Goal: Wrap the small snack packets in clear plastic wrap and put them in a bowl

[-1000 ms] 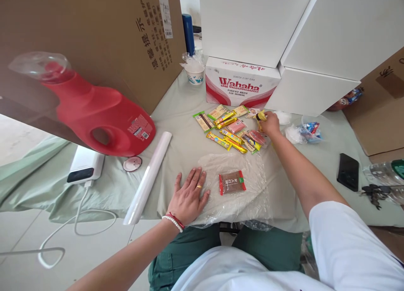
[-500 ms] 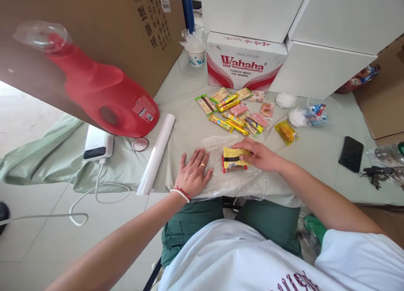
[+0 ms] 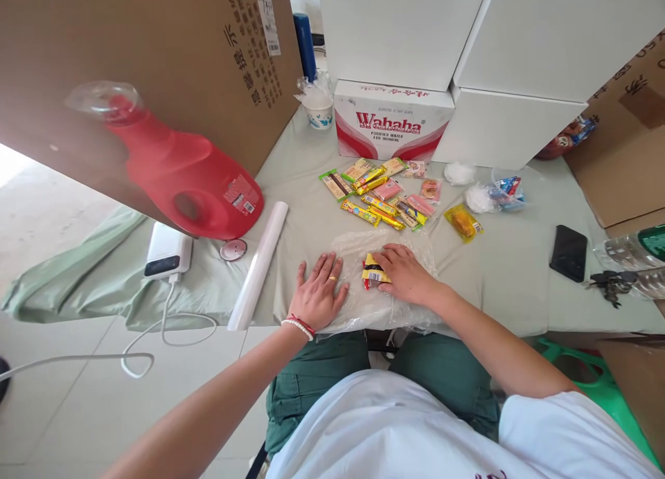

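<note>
My left hand (image 3: 316, 293) lies flat with spread fingers on the left side of a clear plastic film (image 3: 350, 247). My right hand (image 3: 406, 275) is curled over a small yellow snack packet (image 3: 372, 266) with a black band, covering its right part. Under it, a red packet (image 3: 366, 284) shows only along its left and lower edge. Both packets rest on the film. Beyond the hands lies a loose pile of wrapped snacks, among them yellow sticks (image 3: 361, 212) and pink packets (image 3: 387, 189). A yellow-orange packet (image 3: 463, 222) sits apart to the right.
A white plastic roll (image 3: 258, 266), a power bank (image 3: 167, 250) with a cable, and a big red jug (image 3: 194, 181) stand or lie left. The Wahaha box (image 3: 392, 122) and white boxes form the back. A phone (image 3: 569, 252) and clear bottles (image 3: 631, 249) are right.
My right hand has shifted slightly left and settled lower over the yellow packet, covering more of it. My left hand stays flat on the film. The camera view has tilted a little.
</note>
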The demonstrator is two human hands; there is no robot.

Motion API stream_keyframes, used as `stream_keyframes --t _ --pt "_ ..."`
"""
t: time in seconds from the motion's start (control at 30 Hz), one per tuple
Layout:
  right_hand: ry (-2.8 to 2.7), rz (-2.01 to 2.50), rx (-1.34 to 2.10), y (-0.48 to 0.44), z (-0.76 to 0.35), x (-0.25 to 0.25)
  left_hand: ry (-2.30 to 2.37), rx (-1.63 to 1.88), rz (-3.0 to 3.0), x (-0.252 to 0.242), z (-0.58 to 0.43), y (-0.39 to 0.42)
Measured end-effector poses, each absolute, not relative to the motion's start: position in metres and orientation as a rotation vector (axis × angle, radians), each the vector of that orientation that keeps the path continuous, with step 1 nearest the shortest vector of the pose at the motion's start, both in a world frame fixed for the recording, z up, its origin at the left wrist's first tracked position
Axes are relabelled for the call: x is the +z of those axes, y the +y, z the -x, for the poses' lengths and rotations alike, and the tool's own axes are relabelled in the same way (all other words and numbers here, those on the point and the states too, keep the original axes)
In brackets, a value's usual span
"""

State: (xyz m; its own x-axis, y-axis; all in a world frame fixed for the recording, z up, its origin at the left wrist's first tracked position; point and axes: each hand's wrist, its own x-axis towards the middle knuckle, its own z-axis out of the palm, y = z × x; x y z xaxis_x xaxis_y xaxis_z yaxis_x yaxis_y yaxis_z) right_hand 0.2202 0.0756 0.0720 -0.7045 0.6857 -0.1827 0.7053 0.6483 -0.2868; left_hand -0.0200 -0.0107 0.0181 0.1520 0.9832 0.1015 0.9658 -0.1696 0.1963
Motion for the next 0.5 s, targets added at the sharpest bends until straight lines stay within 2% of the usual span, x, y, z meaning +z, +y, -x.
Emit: stream_keyframes --t 0.3,0.5 --pt "2.898 -1.228 -0.483 0.079 -0.245 0.056 1.938 0.365 -2.325 0.017 0.021 -0.012" --pt "3.019 -1.264 -0.597 0.095 -0.255 0.083 1.937 0.358 -2.321 0.017 0.021 -0.012"
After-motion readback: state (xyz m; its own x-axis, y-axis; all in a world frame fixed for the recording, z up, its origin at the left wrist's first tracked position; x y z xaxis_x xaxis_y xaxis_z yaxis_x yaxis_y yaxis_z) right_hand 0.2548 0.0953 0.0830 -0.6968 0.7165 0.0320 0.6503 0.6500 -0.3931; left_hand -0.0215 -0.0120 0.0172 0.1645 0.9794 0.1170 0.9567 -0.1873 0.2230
